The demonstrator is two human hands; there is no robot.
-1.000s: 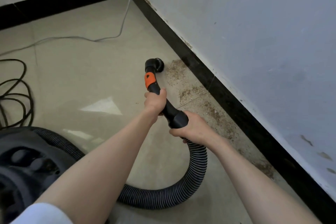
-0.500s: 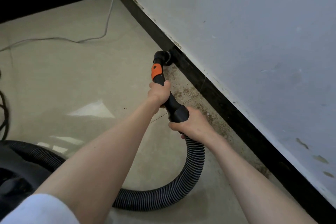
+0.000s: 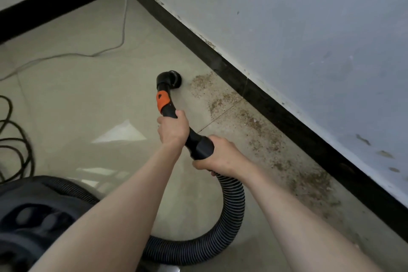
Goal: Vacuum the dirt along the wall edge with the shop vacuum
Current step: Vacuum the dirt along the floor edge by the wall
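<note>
Soft, even daylight fills the scene, moderately bright, with no hard shadows. The glossy floor [image 3: 88, 99] carries pale glare: a bright triangular reflection left of the hands and fainter streaks nearer. The wall [image 3: 309, 28] on the right looks cool and bluish. Motion blur smears the cables [image 3: 19, 139] at the far left and the vacuum body [image 3: 33, 223] at the near left. Wide-angle distortion stretches the forearms at the near edge.

Bare indoor room, corner showing at 12 o'clock: beige tiled floor [image 3: 92, 95], black skirting [image 3: 276, 106], scuffed white wall [image 3: 309, 40], cables [image 3: 17, 139] trailing at 9 o'clock.
</note>
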